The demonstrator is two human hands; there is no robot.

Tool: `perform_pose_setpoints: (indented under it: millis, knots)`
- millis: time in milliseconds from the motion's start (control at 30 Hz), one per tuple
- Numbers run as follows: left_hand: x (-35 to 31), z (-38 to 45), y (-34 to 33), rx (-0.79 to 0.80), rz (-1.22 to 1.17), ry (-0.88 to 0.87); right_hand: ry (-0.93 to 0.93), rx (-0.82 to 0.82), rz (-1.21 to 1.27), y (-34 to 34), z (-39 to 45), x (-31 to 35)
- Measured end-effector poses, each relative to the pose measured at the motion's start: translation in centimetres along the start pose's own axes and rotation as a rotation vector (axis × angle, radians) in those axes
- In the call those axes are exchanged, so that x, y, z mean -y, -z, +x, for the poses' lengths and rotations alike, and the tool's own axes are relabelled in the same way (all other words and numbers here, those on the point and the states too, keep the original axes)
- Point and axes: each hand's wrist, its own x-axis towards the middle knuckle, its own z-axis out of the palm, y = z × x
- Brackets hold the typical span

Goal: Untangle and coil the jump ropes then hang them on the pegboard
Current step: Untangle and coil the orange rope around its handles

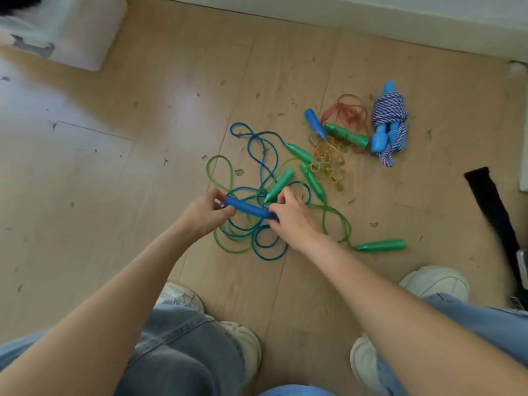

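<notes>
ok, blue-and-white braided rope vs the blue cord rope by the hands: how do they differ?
The braided rope is already wound tight around its light-blue handles; the blue cord rope sprawls in loose loops, tangled with a green rope. The braided rope lies untouched; both hands, left hand and right hand, hold the cord rope's blue handle. Both lie on the floor.

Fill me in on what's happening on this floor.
A person crouches over tangled jump ropes on the wooden floor. The left hand and right hand grip opposite ends of a blue plastic handle above looped blue and green cords. A blue-and-white braided rope lies already bundled farther off.
</notes>
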Motion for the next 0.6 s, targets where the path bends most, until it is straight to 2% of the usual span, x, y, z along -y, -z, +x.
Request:
perform_pose_setpoints:
  millis: [67,133,200,300,367,433,500,533,600]
  knots:
    - [0.0,-0.1,-0.5,0.027,0.085,-0.033,-0.073,0.015,-0.013,0.8,-0.8,-0.4]
    - [-0.7,-0.2,-1.0,0.044,0.117,-0.077,-0.161,0.100,-0.096,2.0,-1.7,-1.5]
    - [-1.6,-0.2,-1.4,0.020,0.127,-0.135,-0.205,0.126,-0.068,3.3,-2.1,-2.8]
    - [-3.3,0.0,-1.8,-0.031,0.128,-0.238,-0.218,-0.106,0.068,5.3,-1.5,-4.0]
    - [-4.2,0.2,-2.1,-0.073,0.191,-0.302,-0.314,-0.229,0.027,6.1,0.0,-4.7]
    - [-4.9,0.5,-2.3,-0.119,0.279,-0.312,-0.462,-0.113,0.009,6.4,1.8,-5.4]
    - [-5.5,0.8,-2.2,-0.135,0.379,-0.272,-0.535,0.010,0.096,6.4,2.8,-5.7]
    - [-5.7,0.9,-2.1,-0.144,0.439,-0.247,-0.515,-0.018,0.124,6.6,2.9,-5.6]
    - [-6.5,0.7,-1.9,-0.164,0.542,-0.213,-0.389,-0.210,0.179,8.1,2.5,-4.9]
